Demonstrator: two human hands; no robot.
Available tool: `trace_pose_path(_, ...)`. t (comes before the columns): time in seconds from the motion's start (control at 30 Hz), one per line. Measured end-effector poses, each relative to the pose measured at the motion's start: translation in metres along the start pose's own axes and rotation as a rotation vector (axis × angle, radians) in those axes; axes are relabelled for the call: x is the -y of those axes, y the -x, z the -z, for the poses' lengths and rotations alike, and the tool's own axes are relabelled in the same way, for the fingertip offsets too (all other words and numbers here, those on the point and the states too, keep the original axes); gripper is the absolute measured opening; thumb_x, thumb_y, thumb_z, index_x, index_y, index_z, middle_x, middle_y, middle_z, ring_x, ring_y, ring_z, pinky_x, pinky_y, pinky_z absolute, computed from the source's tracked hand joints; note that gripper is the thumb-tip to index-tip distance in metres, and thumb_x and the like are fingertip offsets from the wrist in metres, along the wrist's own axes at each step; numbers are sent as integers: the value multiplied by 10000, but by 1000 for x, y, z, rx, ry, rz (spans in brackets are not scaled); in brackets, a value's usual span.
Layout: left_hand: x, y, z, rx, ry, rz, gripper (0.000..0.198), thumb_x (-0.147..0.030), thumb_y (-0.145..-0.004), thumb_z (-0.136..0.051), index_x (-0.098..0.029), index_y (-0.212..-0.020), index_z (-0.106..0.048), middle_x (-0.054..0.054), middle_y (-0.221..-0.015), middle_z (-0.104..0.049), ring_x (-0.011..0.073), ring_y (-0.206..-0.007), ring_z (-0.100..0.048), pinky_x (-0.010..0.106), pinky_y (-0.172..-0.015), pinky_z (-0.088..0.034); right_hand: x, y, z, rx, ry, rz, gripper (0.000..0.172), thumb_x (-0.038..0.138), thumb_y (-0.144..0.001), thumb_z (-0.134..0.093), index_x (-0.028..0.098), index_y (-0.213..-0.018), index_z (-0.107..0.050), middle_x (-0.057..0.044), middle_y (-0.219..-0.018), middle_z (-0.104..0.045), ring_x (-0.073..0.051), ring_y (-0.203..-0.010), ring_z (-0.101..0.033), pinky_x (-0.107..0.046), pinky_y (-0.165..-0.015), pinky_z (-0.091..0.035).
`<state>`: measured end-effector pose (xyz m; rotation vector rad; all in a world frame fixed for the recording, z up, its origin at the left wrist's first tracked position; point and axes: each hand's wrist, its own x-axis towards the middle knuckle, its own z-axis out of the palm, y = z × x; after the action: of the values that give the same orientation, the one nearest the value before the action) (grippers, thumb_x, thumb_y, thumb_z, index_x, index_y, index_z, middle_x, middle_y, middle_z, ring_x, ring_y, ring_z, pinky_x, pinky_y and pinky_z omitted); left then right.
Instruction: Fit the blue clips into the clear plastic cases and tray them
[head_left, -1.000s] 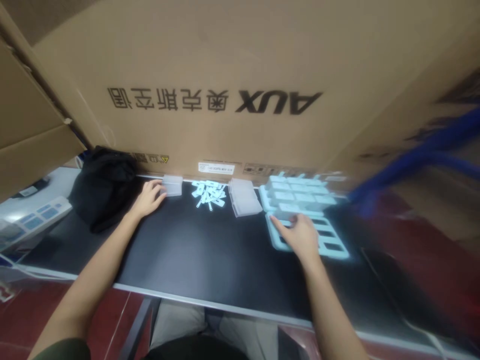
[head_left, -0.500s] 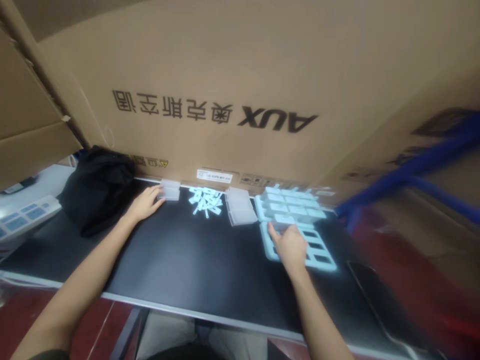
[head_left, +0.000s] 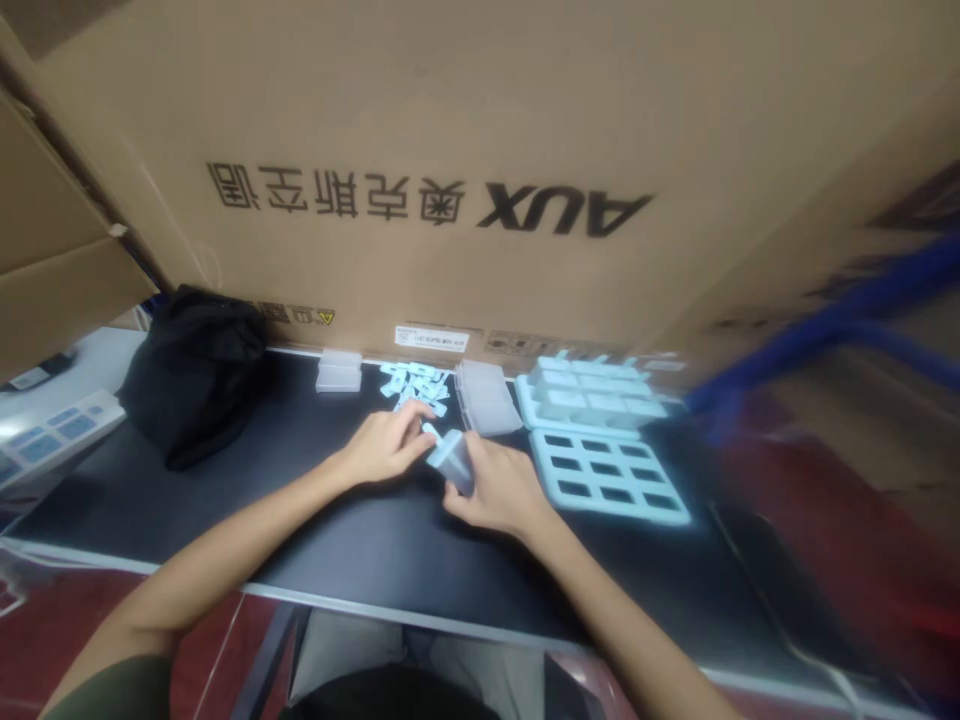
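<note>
Over the middle of the black table, my right hand (head_left: 499,485) is closed around a translucent popsicle mold (head_left: 454,462), tilted with its blue stick end toward my left hand (head_left: 388,440). The fingers of my left hand pinch that stick end. Just behind them lies a pile of light blue sticks (head_left: 416,380). Clear plastic pieces (head_left: 486,398) are stacked right of the pile, and a smaller clear stack (head_left: 339,372) sits left of it. At the right, a blue frame (head_left: 615,478) shows rows of openings; behind it stands a blue tray holding several molds (head_left: 592,395).
A large cardboard box (head_left: 450,110) rises behind the black table (head_left: 337,540). Black cloth (head_left: 196,375) lies at the left, beside a printed box (head_left: 60,435). A dark flat object (head_left: 780,590) rests at the right, near blue metal bars (head_left: 832,330).
My right hand has moved left from the blue frame with a mold in it. My left hand has left the small clear stack and come right to the mold's stick end.
</note>
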<state>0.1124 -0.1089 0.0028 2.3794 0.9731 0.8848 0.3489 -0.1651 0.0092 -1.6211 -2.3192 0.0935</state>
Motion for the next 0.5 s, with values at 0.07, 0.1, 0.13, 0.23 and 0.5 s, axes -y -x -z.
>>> trace_pose_path(0.07, -1, -8, -10, -32, 82, -9, 266, -399, -1085, -490, -209, -1060, -675, 3, -819, -699, 139, -678, -644, 268, -676, -489, 11, -11, -1, 93, 35, 5, 339, 446, -798, -585, 207, -1035, -545, -78, -874, -742, -259, -757, -698, -317, -637, -349)
trace_pose_path(0.1, 3, -11, -12, -87, 121, 3, 290, -401, -1084, -497, -203, -996, -691, 14, -830, -717, 139, -688, -654, 266, -682, -500, 13, -15, -2, 111, 42, -20, 346, 449, -808, -587, 203, -1047, -545, -85, -892, -748, -262, -774, -704, -315, -643, -341)
trace_pose_path(0.13, 11, -13, -13, -162, 159, 32, 307, -413, -1075, -520, -197, -951, -699, 19, -814, -724, 139, -677, -657, 264, -676, -507, 13, -16, -3, 122, 43, -51, 350, 455, -816, -590, 202, -1053, -544, -90, -903, -752, -265, -787, -707, -313, -647, -334)
trace_pose_path(0.23, 44, -13, -10, -452, 236, 226, 307, -457, -1028, -606, -193, -909, -706, -9, -674, -686, 136, -597, -648, 256, -640, -519, 9, -13, -8, 175, -5, -108, 349, 463, -832, -593, 203, -1057, -534, -87, -893, -749, -263, -778, -701, -310, -647, -314)
trace_pose_path(0.5, 87, -17, -13, -495, 123, 422, 172, -335, -982, -637, -210, -1090, -682, 65, -1002, -806, 206, -895, -798, 338, -865, -611, 9, -5, -10, 263, -103, -86, 326, 459, -841, -622, 215, -1033, -521, -65, -877, -735, -241, -777, -680, -299, -648, -285)
